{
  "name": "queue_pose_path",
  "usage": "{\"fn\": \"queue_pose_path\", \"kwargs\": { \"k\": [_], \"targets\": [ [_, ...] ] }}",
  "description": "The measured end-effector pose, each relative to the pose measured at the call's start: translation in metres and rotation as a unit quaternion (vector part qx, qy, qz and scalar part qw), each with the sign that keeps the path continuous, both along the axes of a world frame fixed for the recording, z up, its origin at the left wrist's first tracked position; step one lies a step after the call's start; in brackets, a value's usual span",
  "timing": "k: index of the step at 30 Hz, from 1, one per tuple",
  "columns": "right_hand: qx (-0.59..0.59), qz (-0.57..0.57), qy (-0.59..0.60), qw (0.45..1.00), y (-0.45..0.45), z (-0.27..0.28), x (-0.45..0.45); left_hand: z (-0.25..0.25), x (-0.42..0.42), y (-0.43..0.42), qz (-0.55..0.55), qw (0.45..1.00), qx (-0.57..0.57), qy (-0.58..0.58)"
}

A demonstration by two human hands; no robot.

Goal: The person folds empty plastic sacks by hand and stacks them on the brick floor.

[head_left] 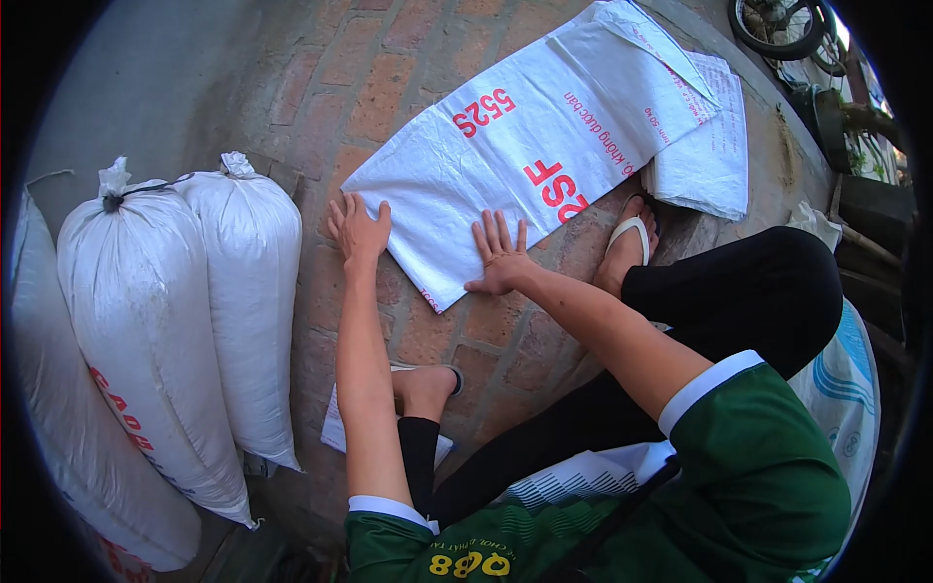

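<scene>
Resting splayed right fingers (pixel 494 238) on flat sack (pixel 535 136), left fingers (pixel 360 212) apparently at edge.

Green shirt (pixel 671 525) (white-cuffed sleeves (pixel 763 437)), black trousers (pixel 743 291), white-strapped sandals (pixel 632 225).

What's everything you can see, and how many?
Flat sack: one, white and red, under both hands
Bricks: many, reddish, floor
Folded stack: one, white, upper right
Filled sacks: at least three, white, left
Patterned sack: one, blue-white, right
Flat piece: one, white, lower middle
Wheel: at least one, black, top right
Sandals: two, pale-strapped, on feet
Shirt: one, green, bottom
Trousers: one pair, black, lower right
Left hand: one, bare, at flat sack's left edge
Right hand: one, bare, on its near edge
</scene>
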State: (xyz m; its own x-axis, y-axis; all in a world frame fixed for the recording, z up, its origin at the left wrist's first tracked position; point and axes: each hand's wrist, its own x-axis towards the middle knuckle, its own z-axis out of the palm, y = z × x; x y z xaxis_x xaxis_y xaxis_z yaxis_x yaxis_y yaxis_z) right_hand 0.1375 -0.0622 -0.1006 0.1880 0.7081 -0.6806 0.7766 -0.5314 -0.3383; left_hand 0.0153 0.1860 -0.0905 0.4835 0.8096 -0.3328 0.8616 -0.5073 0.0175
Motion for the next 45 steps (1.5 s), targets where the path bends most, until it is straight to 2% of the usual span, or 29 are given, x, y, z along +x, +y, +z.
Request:
{"fn": "queue_pose_path", "kwargs": {
  "k": [11,14,16,17,19,20,22,29,32,35,38,41,45],
  "targets": [
    [-0.011,0.003,-0.014,1.000,0.002,0.005,-0.003,0.008,0.006,-0.002,0.018,1.000,-0.021,0.011],
    [0.005,0.002,-0.018,1.000,-0.001,0.004,-0.003,-0.023,-0.010,-0.036,0.038,0.986,0.091,-0.134],
    [0.015,-0.003,-0.021,1.000,-0.003,0.001,-0.005,-0.031,-0.016,-0.082,0.119,0.954,0.100,-0.256],
    [0.021,-0.005,-0.024,0.999,-0.002,0.003,-0.003,-0.037,-0.024,-0.105,0.148,0.944,0.099,-0.279],
    [0.028,-0.002,-0.021,0.999,-0.005,0.005,-0.003,-0.039,-0.043,-0.154,0.189,0.929,0.107,-0.298],
    [0.035,-0.004,-0.025,0.999,-0.007,0.003,-0.005,-0.047,-0.054,-0.176,0.198,0.920,0.150,-0.304],
    [0.052,-0.005,-0.036,0.998,-0.009,-0.001,-0.007,-0.048,-0.075,-0.214,0.219,0.906,0.144,-0.331],
    [0.140,-0.026,-0.003,0.990,-0.023,-0.009,-0.003,-0.044,-0.097,-0.244,0.217,0.893,0.181,-0.351],
    [0.316,-0.051,0.022,0.947,-0.046,-0.024,0.009,-0.052,-0.112,-0.250,0.201,0.908,0.152,-0.335],
    [0.412,-0.060,-0.058,0.907,-0.078,-0.024,0.022,-0.046,-0.109,-0.255,0.270,0.885,0.068,-0.374],
    [0.428,-0.071,-0.051,0.900,-0.105,-0.020,0.025,-0.055,-0.109,-0.251,0.308,0.861,0.044,-0.403],
    [0.395,-0.066,-0.117,0.909,-0.114,-0.016,0.025,-0.059,-0.108,-0.248,0.332,0.852,0.020,-0.404],
    [0.375,-0.111,-0.122,0.912,-0.114,-0.013,0.022,-0.063,-0.108,-0.247,0.352,0.837,0.006,-0.420]
  ]
}}
